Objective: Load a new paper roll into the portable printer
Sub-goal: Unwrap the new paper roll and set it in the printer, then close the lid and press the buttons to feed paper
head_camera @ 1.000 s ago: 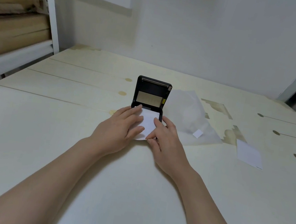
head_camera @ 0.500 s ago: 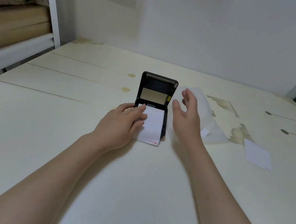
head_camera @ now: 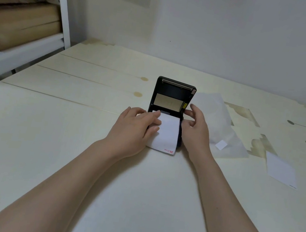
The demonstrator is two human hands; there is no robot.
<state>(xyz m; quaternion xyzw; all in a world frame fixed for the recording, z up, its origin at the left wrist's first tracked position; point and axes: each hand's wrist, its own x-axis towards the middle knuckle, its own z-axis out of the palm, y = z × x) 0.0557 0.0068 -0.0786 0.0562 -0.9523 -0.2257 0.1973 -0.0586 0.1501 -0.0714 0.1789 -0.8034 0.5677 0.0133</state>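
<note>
The black portable printer [head_camera: 172, 97] stands mid-table with its lid swung upright. A white strip of paper [head_camera: 167, 136] with small red print at its near corner runs out of the printer's body toward me and lies over its front. My left hand [head_camera: 134, 129] rests on the left side of the printer, fingers pressing the paper's left edge. My right hand [head_camera: 195, 130] is at the printer's right side, fingers spread and touching the lid's right edge near a yellow tag. The roll itself is hidden under the paper and my hands.
A translucent wrapper [head_camera: 218, 125] with a small white sticker lies just right of the printer. A loose white paper piece [head_camera: 281, 170] sits farther right. The cream table [head_camera: 64, 142] has stains and peeled patches. Cardboard boxes [head_camera: 22, 16] fill a white shelf at the left.
My right hand left the paper, swung out to the right, then came back against the printer's right side. The paper strip now lies uncovered on its right half. My left hand stayed put.
</note>
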